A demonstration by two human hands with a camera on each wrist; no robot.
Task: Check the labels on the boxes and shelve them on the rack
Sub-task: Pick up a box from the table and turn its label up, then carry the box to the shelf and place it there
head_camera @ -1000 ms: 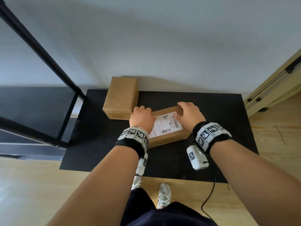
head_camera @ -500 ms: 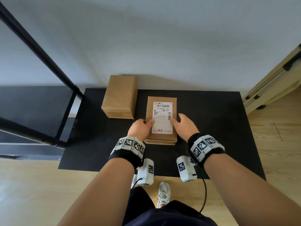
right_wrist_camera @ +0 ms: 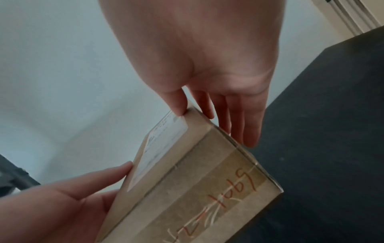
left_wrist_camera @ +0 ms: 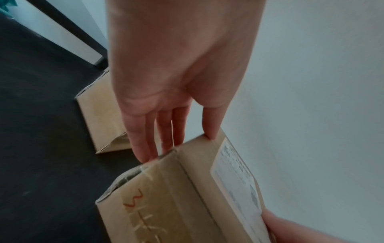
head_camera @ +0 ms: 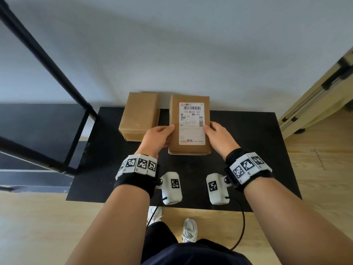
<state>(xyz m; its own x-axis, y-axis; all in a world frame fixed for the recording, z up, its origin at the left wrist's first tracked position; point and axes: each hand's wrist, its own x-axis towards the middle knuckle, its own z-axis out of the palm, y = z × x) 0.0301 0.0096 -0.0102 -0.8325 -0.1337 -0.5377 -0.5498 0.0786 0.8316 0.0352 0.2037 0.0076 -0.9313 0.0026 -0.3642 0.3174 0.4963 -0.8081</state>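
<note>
Black bench (head_camera: 248,159) carries the plain box (head_camera: 140,115); my left hand (head_camera: 156,139) and right hand (head_camera: 219,137) clamp the labelled box (head_camera: 189,124), fingers hidden beneath, small print on its label (head_camera: 191,123) unreadable

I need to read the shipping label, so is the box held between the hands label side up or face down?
Label side up: the white label faces the head camera on the held box, barcode at the far end.

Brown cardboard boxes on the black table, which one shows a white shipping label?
The brown cardboard box on the right, held between both hands; the left one shows plain cardboard.
</note>
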